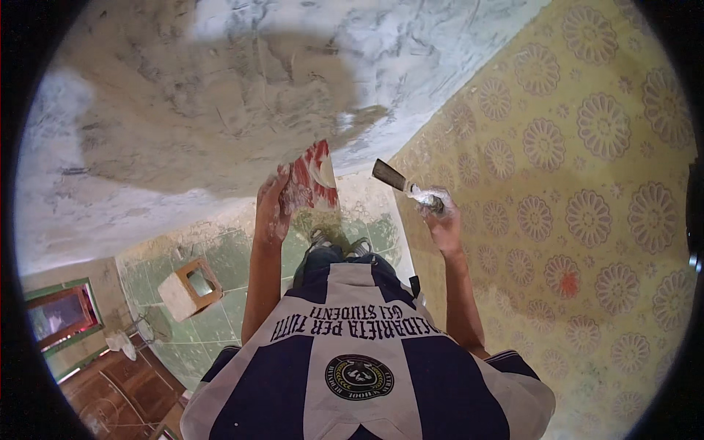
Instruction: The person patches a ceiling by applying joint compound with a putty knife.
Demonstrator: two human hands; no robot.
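Note:
My left hand (274,207) is closed on the edge of a red flat board (314,176) smeared with whitish paste, close to the grey-white wall. The board's exact kind is hard to make out. In my right hand (444,220), fingers wrapped round the handle, is a putty knife (389,174). Its dark metal blade points up and to the left, toward the wall corner and apart from the board. White paste coats the handle and my right fingers. The patchy plastered wall (220,110) rises in front of both hands, with my shadow across it.
A yellow wall (601,213) with flower patterns stands close on the right. Below lies a green tiled floor (220,326) spotted with white residue. A pale box-like stool (189,288) stands at left, near a brown wooden surface (121,389) and a red-framed opening (64,317).

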